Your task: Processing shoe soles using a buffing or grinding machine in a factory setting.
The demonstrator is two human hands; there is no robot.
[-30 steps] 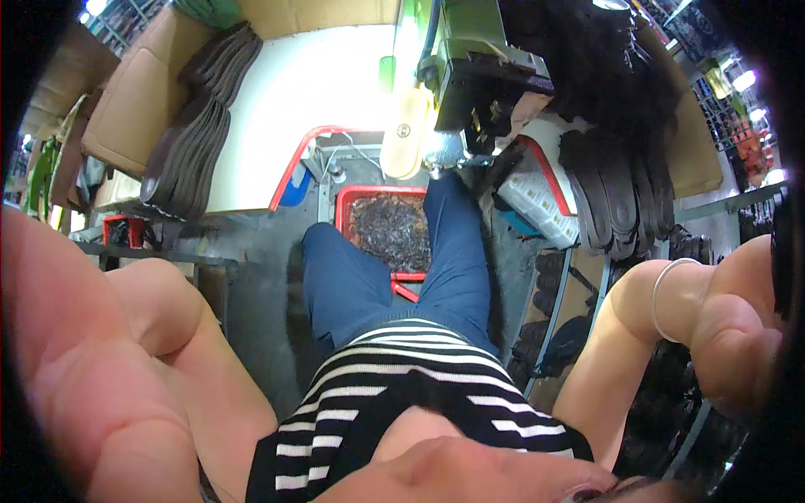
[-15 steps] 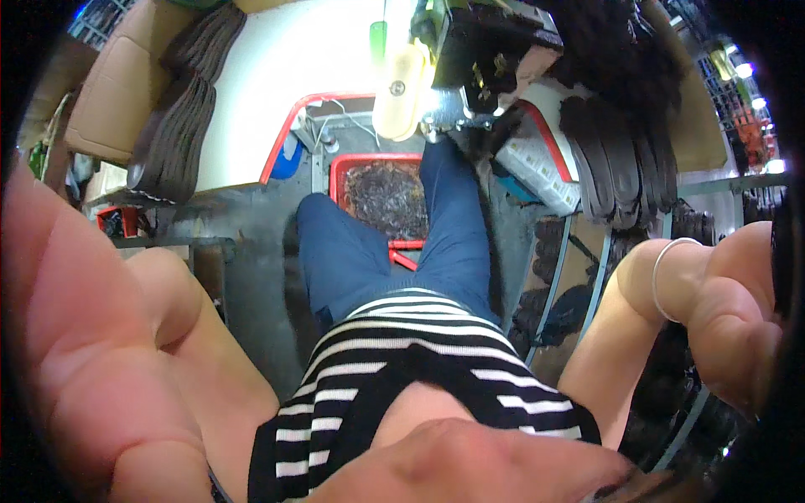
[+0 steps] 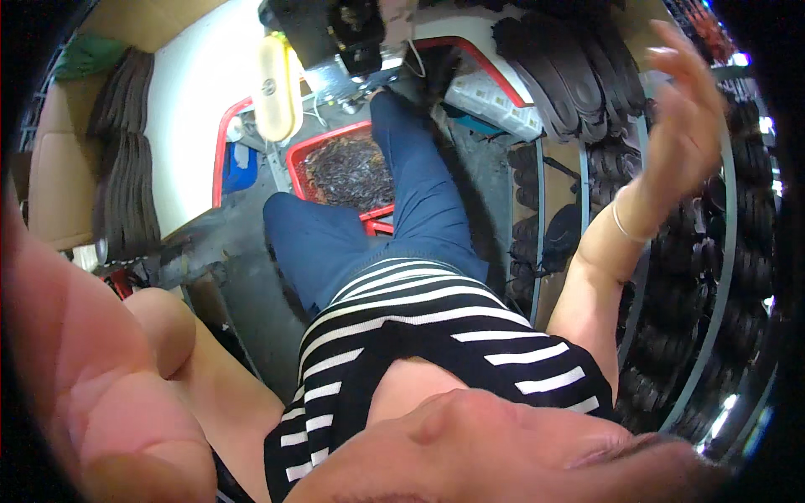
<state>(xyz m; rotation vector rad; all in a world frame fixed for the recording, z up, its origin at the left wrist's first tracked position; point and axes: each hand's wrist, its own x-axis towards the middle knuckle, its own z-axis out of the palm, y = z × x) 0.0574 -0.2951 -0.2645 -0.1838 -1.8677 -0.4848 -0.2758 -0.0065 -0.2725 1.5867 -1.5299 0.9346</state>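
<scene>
My left hand is very close to the camera at the left rim, its palm large and its fingers mostly cut off, so their pose is hidden. My right hand is raised at the upper right with fingers stretched out and nothing in it; a pale bangle circles that wrist. Beyond it, dark flat sole-shaped pieces lie in overlapping rows on the table. A machine with a black head and a cream, yellow-edged cover stands on the table ahead, apart from both hands.
A red basket of dark scraps sits on the floor near my knees. The white tabletop has a red-edged cutout. More dark pieces are stacked at left beside cardboard. Metal racks with dark items stand at right.
My right hand has come up and away from the right rim, its fingers now showing outstretched. The view has turned, shifting the machine and basket leftward. My left hand stays near the camera.
</scene>
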